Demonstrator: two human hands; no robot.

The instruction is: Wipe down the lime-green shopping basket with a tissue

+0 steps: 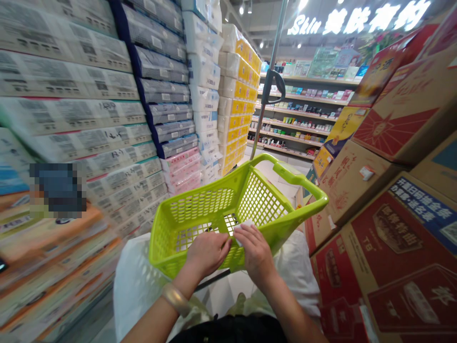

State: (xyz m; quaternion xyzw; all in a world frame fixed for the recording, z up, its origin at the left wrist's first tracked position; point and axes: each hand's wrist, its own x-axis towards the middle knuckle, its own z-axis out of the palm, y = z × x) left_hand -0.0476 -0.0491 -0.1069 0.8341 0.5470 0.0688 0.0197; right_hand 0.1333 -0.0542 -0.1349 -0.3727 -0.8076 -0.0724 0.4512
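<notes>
A lime-green plastic shopping basket (200,209) with mesh walls stands in front of me, its tall metal pull handle (271,81) rising behind it. Both my hands rest over the basket's near rim. My left hand (209,251), with a pale bangle on the wrist, has its fingers curled and pinched toward a small white piece of paper or wipe (244,227). My right hand (254,250) has its fingers closed on the same white piece. The basket's inside looks empty.
Stacked packs of tissue paper (107,133) wall the left side. Cardboard cartons with red print (392,228) are piled on the right. Far shelves of small goods (303,119) stand beyond a tiled aisle. A white bag or cloth (143,286) lies under the basket.
</notes>
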